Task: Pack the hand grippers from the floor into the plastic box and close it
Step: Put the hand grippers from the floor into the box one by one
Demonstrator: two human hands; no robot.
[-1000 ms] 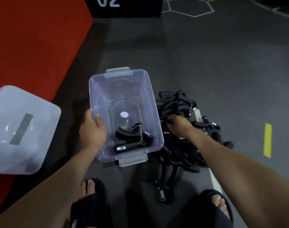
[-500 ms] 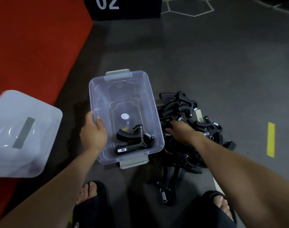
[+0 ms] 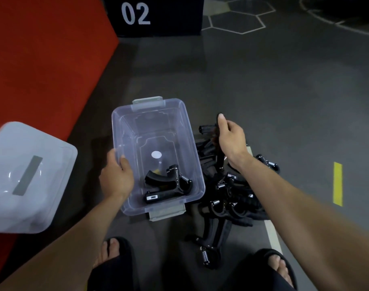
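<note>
One lid (image 3: 30, 175) on red mat (image 3: 43, 66), pile of hand grippers (image 3: 232, 192) beside plastic box (image 3: 125, 131)

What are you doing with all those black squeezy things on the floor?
A person is packing black spring hand grippers into a clear plastic box. The left hand holds the box's rim. The right hand grips one hand gripper lifted from the pile of hand grippers beside the box. One packed hand gripper lies inside. The clear plastic lid lies off to the left.

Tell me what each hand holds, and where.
Left hand grips the plastic box by its left rim. Right hand holds a hand gripper from the pile, apparently by one handle.
</note>
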